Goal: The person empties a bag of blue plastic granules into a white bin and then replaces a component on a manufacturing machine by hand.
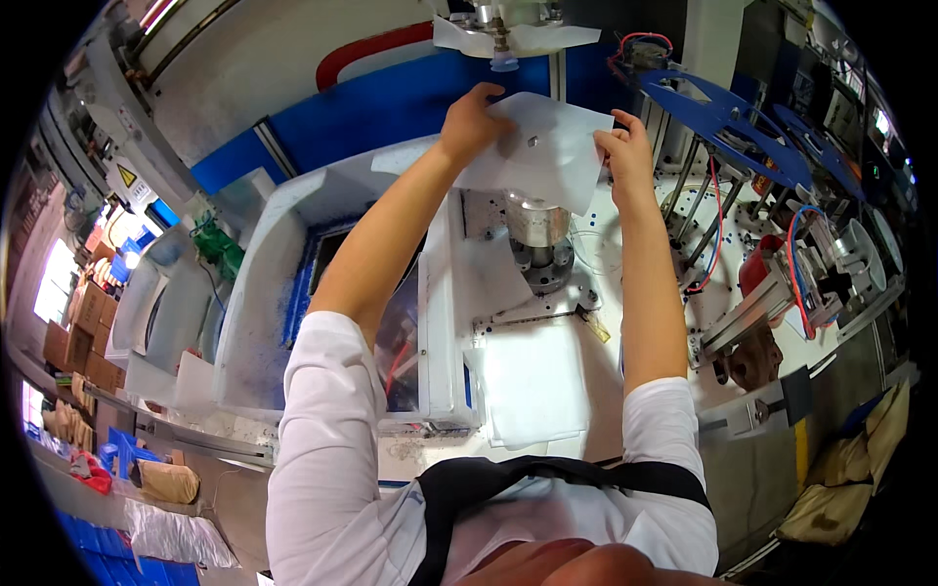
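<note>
White fabric sheet [547, 146] — flat, small central hole (held above round metal die [536, 221]).

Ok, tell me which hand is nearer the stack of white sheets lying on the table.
Right, narrowly. The right hand pinches the held white sheet at its right edge, up and right of the stack of white sheets. The left hand grips the sheet's top left, slightly farther up.

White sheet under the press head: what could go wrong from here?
1. Both the left hand and right hand hold the white sheet right below the overhead nozzle, so fingers might get pinched.
2. The sheet sags over the metal cylinder and could sit skewed.
</note>
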`<action>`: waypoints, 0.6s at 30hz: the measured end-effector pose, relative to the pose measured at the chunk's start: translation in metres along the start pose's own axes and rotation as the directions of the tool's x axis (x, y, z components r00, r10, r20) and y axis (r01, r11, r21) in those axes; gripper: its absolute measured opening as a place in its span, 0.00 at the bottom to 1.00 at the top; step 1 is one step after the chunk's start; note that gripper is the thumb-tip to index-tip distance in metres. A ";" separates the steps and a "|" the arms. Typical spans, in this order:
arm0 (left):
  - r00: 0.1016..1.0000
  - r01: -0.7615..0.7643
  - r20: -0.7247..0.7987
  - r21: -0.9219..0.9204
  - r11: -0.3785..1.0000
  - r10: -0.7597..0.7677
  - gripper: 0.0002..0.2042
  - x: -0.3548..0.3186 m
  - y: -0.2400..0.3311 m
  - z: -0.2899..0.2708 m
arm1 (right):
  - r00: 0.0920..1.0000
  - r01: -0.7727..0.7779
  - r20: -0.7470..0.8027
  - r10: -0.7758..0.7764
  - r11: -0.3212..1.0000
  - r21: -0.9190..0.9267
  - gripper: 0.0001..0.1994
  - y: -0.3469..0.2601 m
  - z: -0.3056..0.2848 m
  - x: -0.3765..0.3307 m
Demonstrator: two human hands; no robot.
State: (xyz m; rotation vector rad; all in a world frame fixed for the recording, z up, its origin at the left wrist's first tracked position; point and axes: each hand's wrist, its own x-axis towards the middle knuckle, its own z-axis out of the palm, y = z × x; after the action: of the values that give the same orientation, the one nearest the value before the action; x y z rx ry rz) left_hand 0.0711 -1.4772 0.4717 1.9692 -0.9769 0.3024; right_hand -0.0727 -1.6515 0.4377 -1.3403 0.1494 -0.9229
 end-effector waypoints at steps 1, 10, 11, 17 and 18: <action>1.000 -0.028 -0.011 0.042 0.999 0.029 0.28 0.000 0.000 0.002 | 1.000 -0.009 0.001 0.009 1.000 0.011 0.28 0.003 -0.001 0.002; 0.901 -0.370 -0.090 0.348 0.861 0.424 0.22 -0.015 0.012 0.003 | 0.990 -0.099 -0.105 0.092 0.994 -0.056 0.30 0.011 -0.011 -0.003; 0.850 -0.489 -0.002 0.368 0.791 0.527 0.21 -0.015 0.012 0.001 | 0.984 -0.086 -0.162 0.072 0.992 -0.087 0.30 0.020 -0.021 0.002; 0.770 -0.566 0.494 0.240 0.789 0.403 0.27 -0.036 0.015 -0.003 | 0.957 -0.004 0.111 0.267 0.394 -0.919 0.20 0.102 -0.072 -0.015; 0.770 -0.574 0.473 0.218 0.790 0.428 0.27 -0.036 0.014 -0.003 | 0.882 0.065 0.176 0.436 0.256 -0.964 0.19 0.112 -0.075 -0.025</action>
State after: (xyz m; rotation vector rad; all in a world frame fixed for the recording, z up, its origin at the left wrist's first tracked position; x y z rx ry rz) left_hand 0.0372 -1.4602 0.4625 2.0933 -1.8570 0.4055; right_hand -0.0783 -1.6989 0.3089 -2.5983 0.6220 -0.1824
